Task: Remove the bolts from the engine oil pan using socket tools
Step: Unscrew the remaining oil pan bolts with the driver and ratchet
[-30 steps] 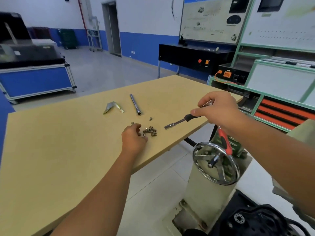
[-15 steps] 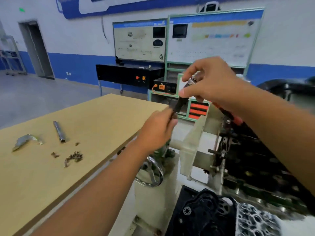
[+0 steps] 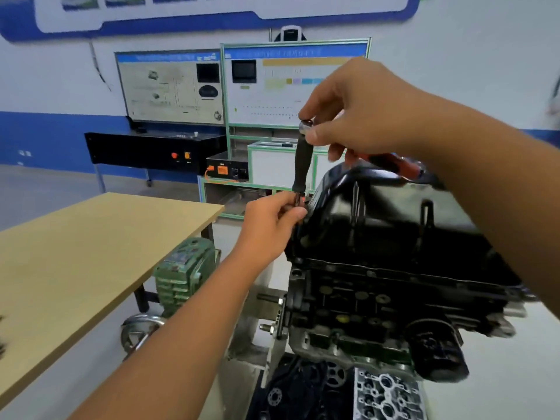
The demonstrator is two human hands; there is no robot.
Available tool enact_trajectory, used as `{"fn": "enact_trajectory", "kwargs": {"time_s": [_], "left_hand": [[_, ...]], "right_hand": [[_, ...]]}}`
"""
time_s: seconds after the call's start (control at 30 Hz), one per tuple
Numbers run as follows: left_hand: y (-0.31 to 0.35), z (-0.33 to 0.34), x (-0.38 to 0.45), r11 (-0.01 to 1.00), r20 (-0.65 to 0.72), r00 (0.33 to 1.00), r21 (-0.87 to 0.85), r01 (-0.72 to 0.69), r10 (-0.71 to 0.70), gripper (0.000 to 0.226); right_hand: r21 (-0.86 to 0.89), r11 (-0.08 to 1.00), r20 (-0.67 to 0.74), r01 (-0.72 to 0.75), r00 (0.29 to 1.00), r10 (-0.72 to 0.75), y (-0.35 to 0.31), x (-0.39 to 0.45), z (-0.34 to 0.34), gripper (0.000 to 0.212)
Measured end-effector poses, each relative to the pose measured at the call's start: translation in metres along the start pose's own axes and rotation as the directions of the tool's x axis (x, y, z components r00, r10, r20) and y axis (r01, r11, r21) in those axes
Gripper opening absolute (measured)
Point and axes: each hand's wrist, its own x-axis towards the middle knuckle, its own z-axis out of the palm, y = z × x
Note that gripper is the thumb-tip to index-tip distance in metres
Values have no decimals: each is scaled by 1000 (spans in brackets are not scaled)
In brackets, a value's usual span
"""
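1. The step in hand looks like seating the socket tool (image 3: 304, 165) on a bolt at the near-left corner of the oil pan (image 3: 391, 219), the black pan on top of the engine at about 3 o'clock from frame centre.
2. The right hand (image 3: 360, 113) is clamped on the tool's ratchet head, its red handle (image 3: 394, 163) running off toward 3 o'clock under the palm.
3. The left hand (image 3: 272, 225) pinches the lower end of the dark shaft, just beside the pan's corner; the bolt itself is hidden behind the fingers.
4. Next move, as I judge it: guide the socket squarely down onto the bolt head with the left hand, then swing the handle to loosen it.
5. Half a second ago the tool was slanted in mid-air, short of the engine; now it stands nearly upright at the pan, and the bench (image 3: 91, 244) has slid to 9 o'clock.
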Motion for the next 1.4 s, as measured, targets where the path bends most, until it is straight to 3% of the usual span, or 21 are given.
{"fn": "enact_trajectory", "kwargs": {"time_s": [0.23, 0.37, 0.5, 0.6, 0.67, 0.73, 0.8, 0.93, 1.03, 1.2, 1.3, 1.4], "left_hand": [[-3, 4, 1, 993, -45, 996, -85, 76, -80, 5], [-4, 6, 7, 993, -40, 993, 26, 113, -112, 5], [-2, 16, 9, 983, -113, 977, 5, 184, -182, 13], [-2, 26, 3, 978, -204, 957, -72, 195, -206, 37], [-1, 33, -1, 981, -266, 945, -94, 172, -191, 41], [-2, 39, -3, 982, -321, 930, -115, 147, -177, 42], [-5, 45, -5, 984, -354, 921, -124, 124, -161, 43], [-8, 52, -6, 986, -406, 903, -139, 93, -142, 39], [-9, 53, -7, 980, -429, 888, -174, 101, -168, 33], [-6, 53, -10, 986, -389, 915, -158, 51, -110, 37], [-4, 53, -9, 989, -390, 916, -144, 35, -89, 30], [-6, 52, -9, 974, -398, 904, -214, 70, -153, 30]], "right_hand": [[-121, 987, 50, 103, 994, -97, 9, 31, 7, 20], [-131, 980, 80, 148, 987, -139, 22, 47, 8, 14], [-11, 975, 196, 224, 956, -217, 35, 65, 0, 12], [192, 957, 327, 218, 905, -272, 43, 81, -6, 25], [292, 938, 372, 188, 881, -292, 50, 91, -3, 32], [259, 937, 338, 235, 887, -315, 62, 96, 13, 28], [229, 925, 192, 302, 918, -347, 76, 95, 30, 26], [402, 870, -29, 287, 953, -302, 105, 99, 23, 44], [562, 804, 22, 197, 967, -252, 120, 103, 12, 40], [548, 830, 3, 105, 992, -128, 129, 105, 2, 50], [545, 836, 197, 69, 958, -208, 128, 99, 0, 56], [597, 798, 469, -85, 844, -261, 129, 94, 5, 52]]}}
